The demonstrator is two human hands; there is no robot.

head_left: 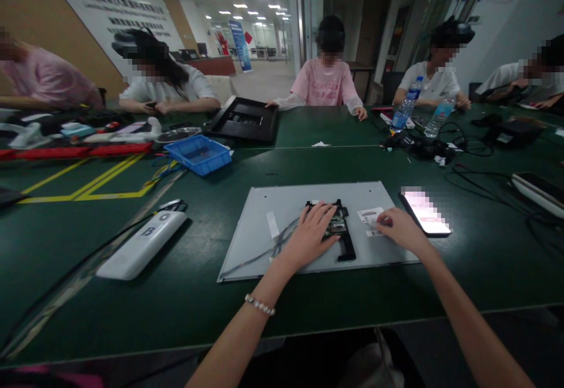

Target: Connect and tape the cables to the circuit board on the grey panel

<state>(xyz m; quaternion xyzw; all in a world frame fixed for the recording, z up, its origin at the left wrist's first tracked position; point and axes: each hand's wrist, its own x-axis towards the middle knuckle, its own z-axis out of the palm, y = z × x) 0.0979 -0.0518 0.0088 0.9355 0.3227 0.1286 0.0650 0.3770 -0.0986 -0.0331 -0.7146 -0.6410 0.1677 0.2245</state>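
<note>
A flat grey display panel (247, 229) lies back side up on the table in front of me. My left hand (312, 232) rests on it with fingers spread, over a black bracket (347, 247) and a green circuit board (338, 223), and partly hides both. Thin grey cables (253, 258) run from beneath that hand toward the panel's lower left corner. At the panel's right side, my right hand (399, 227) is closed, thumb and fingertips pinched at the edge of a white printed label (369, 214). A blank white strip (272, 225) sits left of the cables.
A lit phone (426, 211) lies right of the panel. To the left are a white handheld device (143, 246) with a cable and a blue basket (200, 154). A black frame (244, 119), water bottles (408, 106) and tangled cables stand farther back. Several people sit across the table (299, 167).
</note>
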